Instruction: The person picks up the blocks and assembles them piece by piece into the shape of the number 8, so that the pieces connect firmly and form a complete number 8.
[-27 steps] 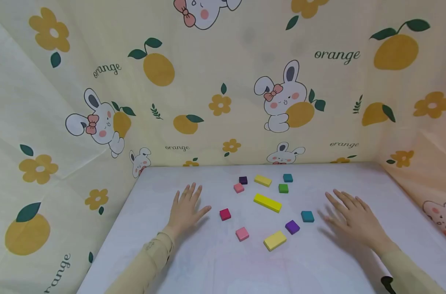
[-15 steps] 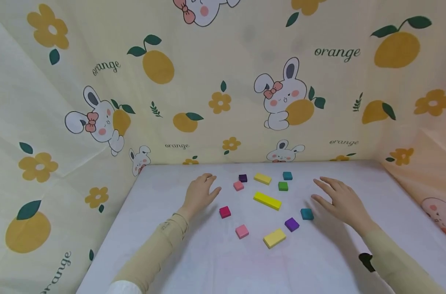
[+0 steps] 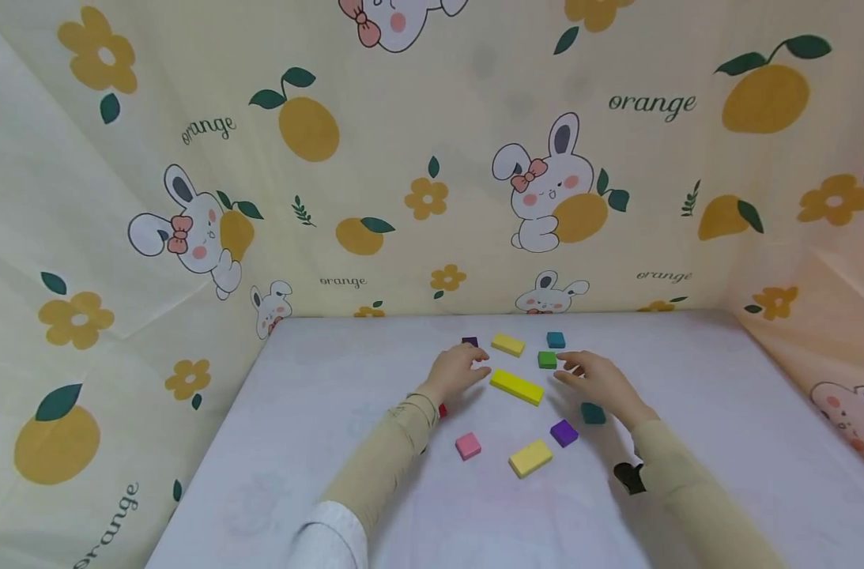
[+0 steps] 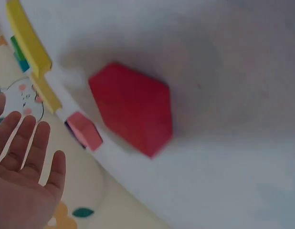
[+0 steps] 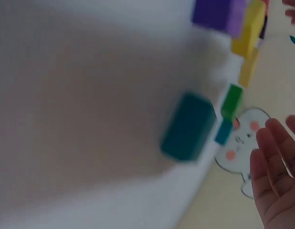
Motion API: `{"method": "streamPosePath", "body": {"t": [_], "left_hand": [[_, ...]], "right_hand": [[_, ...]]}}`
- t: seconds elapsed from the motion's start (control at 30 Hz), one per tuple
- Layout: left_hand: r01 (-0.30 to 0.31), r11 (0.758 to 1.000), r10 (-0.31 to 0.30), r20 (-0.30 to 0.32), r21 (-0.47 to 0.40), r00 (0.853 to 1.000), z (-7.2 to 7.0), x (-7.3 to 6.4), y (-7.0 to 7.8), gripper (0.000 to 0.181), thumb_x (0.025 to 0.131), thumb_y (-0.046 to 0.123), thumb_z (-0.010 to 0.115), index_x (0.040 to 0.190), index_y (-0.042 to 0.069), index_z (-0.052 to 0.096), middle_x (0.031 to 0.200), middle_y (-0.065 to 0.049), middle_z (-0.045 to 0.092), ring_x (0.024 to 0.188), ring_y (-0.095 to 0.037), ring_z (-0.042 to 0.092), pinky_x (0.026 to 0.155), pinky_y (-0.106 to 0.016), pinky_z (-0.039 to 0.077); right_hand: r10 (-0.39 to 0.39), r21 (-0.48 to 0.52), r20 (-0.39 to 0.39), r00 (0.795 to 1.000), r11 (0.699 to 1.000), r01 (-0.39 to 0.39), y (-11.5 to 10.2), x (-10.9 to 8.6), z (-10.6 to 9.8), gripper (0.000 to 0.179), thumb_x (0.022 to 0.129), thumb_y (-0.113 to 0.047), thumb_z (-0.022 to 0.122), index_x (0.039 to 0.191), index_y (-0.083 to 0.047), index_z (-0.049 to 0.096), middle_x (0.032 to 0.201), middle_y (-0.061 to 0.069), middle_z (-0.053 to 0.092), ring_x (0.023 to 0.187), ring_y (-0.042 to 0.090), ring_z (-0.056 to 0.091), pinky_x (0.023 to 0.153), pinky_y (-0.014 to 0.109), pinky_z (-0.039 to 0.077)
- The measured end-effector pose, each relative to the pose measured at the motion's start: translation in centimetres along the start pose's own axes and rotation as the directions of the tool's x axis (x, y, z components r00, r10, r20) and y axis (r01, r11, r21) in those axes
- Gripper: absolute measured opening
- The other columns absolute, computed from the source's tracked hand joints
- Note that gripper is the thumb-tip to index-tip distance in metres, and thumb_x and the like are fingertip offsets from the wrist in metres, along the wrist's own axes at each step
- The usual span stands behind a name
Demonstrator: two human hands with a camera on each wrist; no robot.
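In the head view my left hand reaches over the table, its fingertips near the left end of a long bright yellow block. Loosely bent, its fingers hold nothing. A red block lies under the left wrist, mostly hidden from the head view. Behind the left hand a dark purple block peeks out; a pink block there shows only in the left wrist view. My right hand, also holding nothing, has its fingertips right at a green block. Below the right wrist sits a teal block.
Toward the front lie a pink block, a pale yellow block and a purple block. Another yellow block and a small teal block are farther back. A patterned cloth walls in the white table.
Both hands have moved inward over the blocks, the left one rightward and the right one leftward. Their spread fingers have bent. The blocks stay in place.
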State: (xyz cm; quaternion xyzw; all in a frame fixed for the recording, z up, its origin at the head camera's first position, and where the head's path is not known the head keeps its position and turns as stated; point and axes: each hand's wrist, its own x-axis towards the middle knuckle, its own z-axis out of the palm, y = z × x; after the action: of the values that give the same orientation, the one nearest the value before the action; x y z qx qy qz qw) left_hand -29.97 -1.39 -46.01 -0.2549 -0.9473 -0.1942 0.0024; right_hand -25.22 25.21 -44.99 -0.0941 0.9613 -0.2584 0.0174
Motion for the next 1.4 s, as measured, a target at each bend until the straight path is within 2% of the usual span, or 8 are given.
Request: {"method": "streamPosePath", "body": {"t": [0.1,0.2,0.43,0.67,0.73,1.07,1.2,1.4], "left_hand": [[-0.026,0.998,0.024,0.037,0.058,0.999,0.8,0.4,0.8,0.030,0.091,0.031,0.058,0.117,0.018,0.064,0.114,0.000,0.066,0.104,-0.015,0.062,0.089,-0.031,0.048],[-0.047,0.995,0.042,0.051,0.091,0.998,1.4,0.8,1.3,0.028,0.091,0.028,0.058,0.117,0.019,0.065,0.111,-0.001,0.066,0.100,-0.015,0.062,0.086,-0.028,0.049],[-0.029,0.981,0.015,0.073,0.194,0.997,2.8,1.0,1.4,0.031,0.091,0.031,0.057,0.120,0.023,0.062,0.106,0.001,0.065,0.091,-0.011,0.059,0.079,-0.025,0.048],[-0.015,0.978,-0.001,0.080,0.210,0.997,3.3,0.9,1.4,0.031,0.091,0.031,0.056,0.120,0.023,0.062,0.103,0.002,0.064,0.085,-0.011,0.056,0.075,-0.026,0.046],[-0.016,0.976,0.000,0.077,0.215,0.997,3.3,0.8,1.4,0.031,0.091,0.030,0.056,0.121,0.023,0.062,0.104,0.002,0.064,0.086,-0.012,0.057,0.075,-0.026,0.047],[-0.066,0.965,0.054,0.051,0.254,0.997,3.1,0.8,1.5,0.028,0.089,0.031,0.061,0.114,0.019,0.065,0.105,0.003,0.065,0.091,-0.011,0.061,0.079,-0.026,0.049],[-0.055,0.960,0.037,0.070,0.276,0.997,3.1,0.7,1.6,0.029,0.089,0.033,0.060,0.114,0.019,0.065,0.105,0.004,0.065,0.092,-0.010,0.060,0.080,-0.026,0.048],[-0.026,0.971,0.003,0.099,0.238,0.995,3.4,0.5,1.6,0.033,0.088,0.037,0.061,0.114,0.017,0.064,0.101,0.003,0.064,0.084,-0.008,0.056,0.080,-0.022,0.048]], "right_hand": [[0.023,0.026,0.038,0.999,0.999,-0.024,0.0,0.6,1.3,0.043,0.089,-0.032,0.061,0.122,-0.004,0.059,0.105,0.013,0.065,0.089,0.023,0.057,0.077,0.039,0.051],[0.054,0.033,0.073,0.996,0.998,-0.056,-0.2,0.9,2.3,0.038,0.088,-0.032,0.062,0.117,-0.007,0.062,0.101,0.010,0.065,0.086,0.021,0.056,0.076,0.037,0.050],[0.082,0.057,0.152,0.985,0.994,-0.092,-1.1,1.4,3.7,0.036,0.085,-0.030,0.066,0.113,-0.008,0.063,0.096,0.007,0.063,0.081,0.019,0.054,0.071,0.031,0.049],[0.095,0.046,0.142,0.985,0.994,-0.103,-1.5,1.4,4.3,0.026,0.084,-0.024,0.068,0.104,-0.008,0.067,0.094,0.005,0.065,0.080,0.017,0.055,0.076,0.034,0.051],[0.079,0.040,0.135,0.988,0.996,-0.085,-1.6,1.3,4.3,0.025,0.084,-0.023,0.068,0.103,-0.007,0.067,0.095,0.006,0.065,0.080,0.017,0.055,0.077,0.036,0.051],[0.061,-0.013,0.102,0.993,0.998,-0.060,-1.9,1.3,4.1,0.023,0.087,-0.020,0.064,0.105,-0.006,0.068,0.103,0.007,0.064,0.087,0.018,0.059,0.083,0.043,0.051],[0.066,-0.030,0.121,0.990,0.998,-0.063,-1.9,1.6,4.0,0.024,0.088,-0.019,0.064,0.108,-0.006,0.068,0.107,0.009,0.065,0.092,0.022,0.060,0.087,0.045,0.050],[0.071,-0.060,0.150,0.986,0.996,-0.063,-1.5,1.9,3.8,0.029,0.088,-0.020,0.063,0.115,-0.009,0.066,0.115,0.011,0.066,0.105,0.030,0.059,0.091,0.048,0.047]]}}
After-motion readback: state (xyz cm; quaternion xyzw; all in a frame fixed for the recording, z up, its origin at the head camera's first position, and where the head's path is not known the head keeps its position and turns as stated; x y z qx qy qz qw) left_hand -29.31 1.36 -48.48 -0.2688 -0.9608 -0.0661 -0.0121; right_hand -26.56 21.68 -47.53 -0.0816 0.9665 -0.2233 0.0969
